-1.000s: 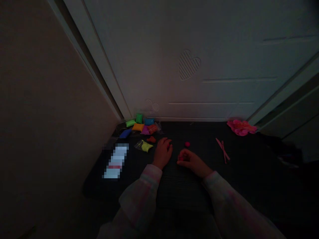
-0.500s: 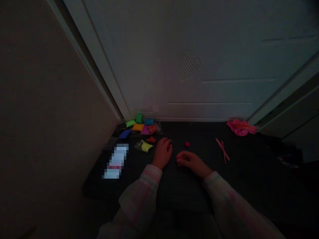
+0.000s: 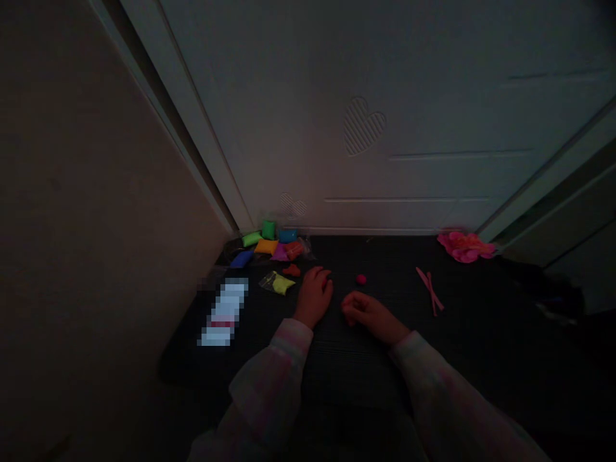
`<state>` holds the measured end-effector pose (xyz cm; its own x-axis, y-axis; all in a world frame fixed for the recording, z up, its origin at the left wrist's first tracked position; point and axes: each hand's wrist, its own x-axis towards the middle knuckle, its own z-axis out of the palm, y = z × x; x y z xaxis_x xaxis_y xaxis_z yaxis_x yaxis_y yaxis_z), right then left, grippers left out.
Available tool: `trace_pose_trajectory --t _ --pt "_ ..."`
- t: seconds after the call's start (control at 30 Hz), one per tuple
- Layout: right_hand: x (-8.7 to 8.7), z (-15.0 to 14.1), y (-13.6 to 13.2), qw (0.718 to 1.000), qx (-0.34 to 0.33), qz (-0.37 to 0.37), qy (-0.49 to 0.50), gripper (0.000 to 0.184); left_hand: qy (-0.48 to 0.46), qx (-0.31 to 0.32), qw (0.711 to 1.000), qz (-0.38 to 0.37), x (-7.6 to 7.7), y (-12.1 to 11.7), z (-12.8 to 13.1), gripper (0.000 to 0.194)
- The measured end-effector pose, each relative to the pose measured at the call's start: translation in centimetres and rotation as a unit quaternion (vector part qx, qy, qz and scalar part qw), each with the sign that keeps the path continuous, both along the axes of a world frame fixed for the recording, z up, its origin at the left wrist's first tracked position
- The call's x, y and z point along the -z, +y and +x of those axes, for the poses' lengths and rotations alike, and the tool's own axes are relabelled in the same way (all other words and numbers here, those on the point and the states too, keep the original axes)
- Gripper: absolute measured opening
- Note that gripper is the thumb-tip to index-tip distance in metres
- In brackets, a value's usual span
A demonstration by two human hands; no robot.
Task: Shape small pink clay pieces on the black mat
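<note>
My left hand (image 3: 314, 298) lies palm down on the dark table, its fingers loosely stretched and slightly bent. Just to its left are a small orange-red clay piece (image 3: 291, 270) and a yellow clay packet (image 3: 282, 283). To the right, my right hand (image 3: 368, 314) is closed, thumb and fingers curled together. A bit of pink clay showed at these fingertips a moment ago; now the fingers mostly hide it. A small pink clay ball (image 3: 360, 280) sits on the table just beyond my right hand, not touching it.
Several colored clay packets, including an orange one (image 3: 266, 246), lie at the back left. A blurred bright phone-like screen (image 3: 224, 312) is at the left. Two crossed pink sticks (image 3: 430, 292) lie to the right, with a pink flower-like item (image 3: 466, 247) behind. A white panel (image 3: 414, 179) borders the table's back.
The fingers of my right hand have curled in more, and the pink clay at their tips is now mostly out of sight. My left hand stays in place.
</note>
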<state>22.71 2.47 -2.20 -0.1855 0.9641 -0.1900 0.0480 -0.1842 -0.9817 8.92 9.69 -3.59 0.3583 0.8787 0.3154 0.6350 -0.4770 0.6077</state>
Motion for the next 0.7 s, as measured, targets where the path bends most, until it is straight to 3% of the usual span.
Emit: trace_pose_trajectory --t 0.3,0.5,0.7 --pt "0.01 0.05 0.05 1.0 -0.01 0.006 -0.004 0.037 -0.005 -0.001 1.0 0.005 0.15 0.05 -0.01 0.026" --pt "-0.18 -0.05 0.01 1.0 -0.001 0.007 0.005 0.047 -0.005 0.0 1.0 0.004 0.2 0.06 -0.04 0.027" --pt "0.04 -0.09 -0.01 1.0 0.006 -0.002 0.006 0.04 -0.008 -0.005 1.0 0.005 0.31 0.04 -0.02 0.028"
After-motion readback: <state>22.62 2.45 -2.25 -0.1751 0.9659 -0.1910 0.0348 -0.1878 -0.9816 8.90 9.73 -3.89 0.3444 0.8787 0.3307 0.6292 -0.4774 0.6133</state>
